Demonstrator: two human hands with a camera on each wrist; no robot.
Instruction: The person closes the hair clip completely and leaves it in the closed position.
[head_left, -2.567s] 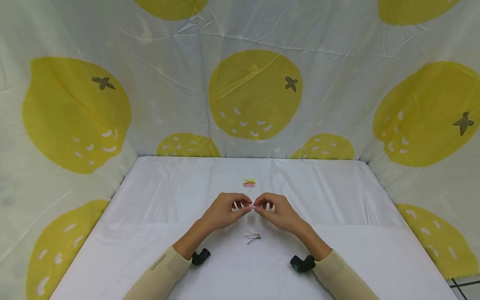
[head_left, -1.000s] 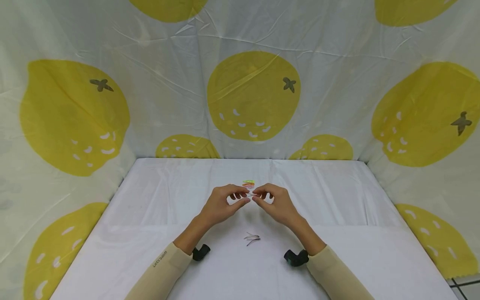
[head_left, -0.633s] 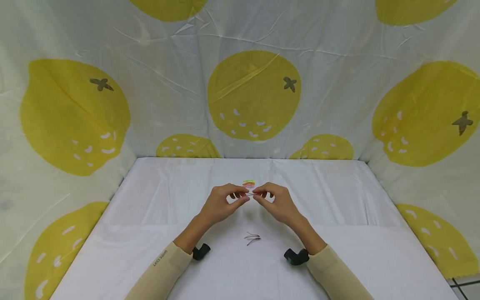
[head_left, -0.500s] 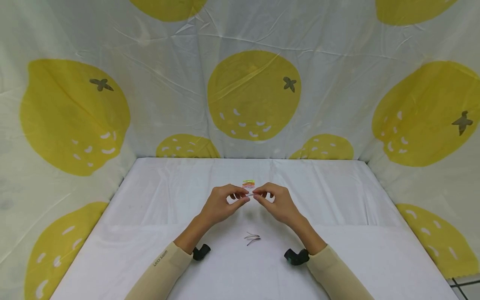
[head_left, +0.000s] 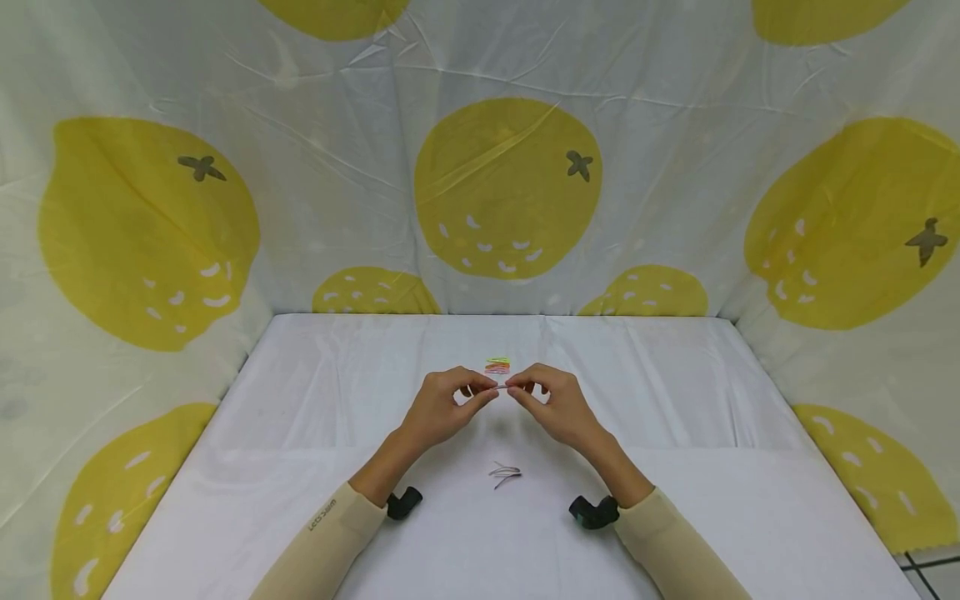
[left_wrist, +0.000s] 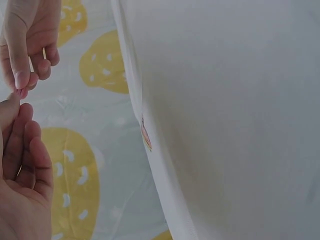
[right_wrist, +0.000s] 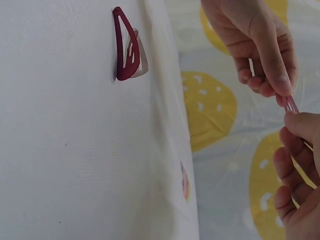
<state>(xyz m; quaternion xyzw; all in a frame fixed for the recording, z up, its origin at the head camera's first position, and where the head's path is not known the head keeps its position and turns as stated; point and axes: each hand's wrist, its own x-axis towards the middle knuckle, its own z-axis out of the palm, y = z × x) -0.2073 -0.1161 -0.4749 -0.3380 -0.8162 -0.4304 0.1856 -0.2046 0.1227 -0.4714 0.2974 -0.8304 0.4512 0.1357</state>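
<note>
A pink snap hair clip (right_wrist: 290, 103) is held above the table between both hands, its middle showing in the gap between the fingertips. My left hand (head_left: 444, 408) pinches one end with thumb and forefinger. The other end sits between the thumb and forefinger of my right hand (head_left: 557, 407). From the head view the clip is a thin level line; fingertips hide its ends. Nearer the person, below the hands, lie several hair clips (head_left: 506, 474) in dark and pale tones. One is a dark red clip (right_wrist: 120, 45) overlapping a greyish one (right_wrist: 143, 64).
Behind the hands, several yellow, orange and pink clips (head_left: 497, 366) lie in a small stack on the white tablecloth (head_left: 360, 367). A lemon-print curtain (head_left: 330, 167) rises along the table's back and sides. Black wrist cameras (head_left: 406, 503) sit below both wrists.
Both hands have risen away from the person with the clip since the oldest frame. Lately the thumbs have come up against it, and its spread outline now looks like one thin line.
</note>
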